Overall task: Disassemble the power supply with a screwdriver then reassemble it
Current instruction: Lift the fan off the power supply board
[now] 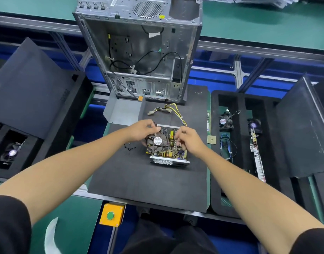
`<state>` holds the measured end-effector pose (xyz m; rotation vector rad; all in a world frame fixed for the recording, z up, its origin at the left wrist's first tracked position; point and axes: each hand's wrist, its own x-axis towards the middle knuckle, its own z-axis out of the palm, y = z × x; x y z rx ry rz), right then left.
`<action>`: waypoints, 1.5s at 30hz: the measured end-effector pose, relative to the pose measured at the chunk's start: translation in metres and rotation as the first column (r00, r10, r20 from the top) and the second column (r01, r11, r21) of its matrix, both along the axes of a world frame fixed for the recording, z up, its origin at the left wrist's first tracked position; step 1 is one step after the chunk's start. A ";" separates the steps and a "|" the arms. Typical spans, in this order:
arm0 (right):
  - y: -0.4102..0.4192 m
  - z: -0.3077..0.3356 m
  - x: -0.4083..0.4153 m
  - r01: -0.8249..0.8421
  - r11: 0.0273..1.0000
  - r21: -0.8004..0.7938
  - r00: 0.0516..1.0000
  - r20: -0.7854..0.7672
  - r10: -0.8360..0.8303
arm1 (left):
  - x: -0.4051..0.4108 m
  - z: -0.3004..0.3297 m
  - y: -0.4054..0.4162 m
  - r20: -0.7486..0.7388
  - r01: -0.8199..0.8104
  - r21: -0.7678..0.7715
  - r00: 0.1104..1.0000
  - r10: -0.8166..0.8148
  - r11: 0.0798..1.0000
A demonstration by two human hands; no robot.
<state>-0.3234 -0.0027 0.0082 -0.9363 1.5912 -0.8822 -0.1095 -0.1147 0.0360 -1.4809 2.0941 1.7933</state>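
The open power supply (168,158) lies on the black foam mat (148,180), its circuit board exposed. A black fan (156,144) with a round white label sits tilted over the board's left part. My left hand (142,130) grips the fan's upper left edge. My right hand (189,139) has its fingers curled down into the board beside the fan; what they pinch is hidden. The grey metal cover (123,111) lies behind on the mat. Several small black screws (129,147) lie left of the supply. Its yellow and black cable bundle (173,111) trails toward the back. No screwdriver is visible.
An open computer case (139,52) stands at the mat's far edge. Black foam trays flank the mat: the right tray (238,143) holds fans and a circuit strip, the left one (13,153) another fan. A small chip (211,139) lies right of the supply. A yellow button box (111,214) sits near me.
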 end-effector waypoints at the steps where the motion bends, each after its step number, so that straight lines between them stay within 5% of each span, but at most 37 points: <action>1: 0.000 -0.001 -0.001 0.000 1.000 -0.008 1.000 0.007 0.000 | 0.002 -0.001 0.001 -0.008 0.022 -0.034 1.000 -0.022 0.999; 8: 0.007 -0.010 -0.011 -0.131 0.991 0.007 0.990 -0.047 0.131 | 0.001 0.000 0.012 -0.071 0.246 -0.194 0.962 -0.264 0.950; 17: 0.020 -0.024 -0.017 -0.199 0.979 0.049 0.976 -0.082 0.203 | -0.004 -0.012 0.028 0.069 0.498 -0.233 0.865 -0.496 0.835; 30: 0.028 -0.036 -0.027 -0.201 0.978 0.065 0.965 -0.158 0.209 | -0.023 -0.020 0.029 0.113 0.561 -0.206 0.828 -0.550 0.802; 37: 0.027 -0.034 -0.023 -0.232 0.969 0.082 0.947 -0.207 0.244 | -0.033 -0.014 0.022 0.268 0.740 -0.204 0.672 -0.691 0.641; 45: 0.027 -0.033 -0.031 -0.213 0.973 0.091 0.958 -0.175 0.227 | -0.030 -0.013 0.029 0.247 0.723 -0.184 0.690 -0.681 0.666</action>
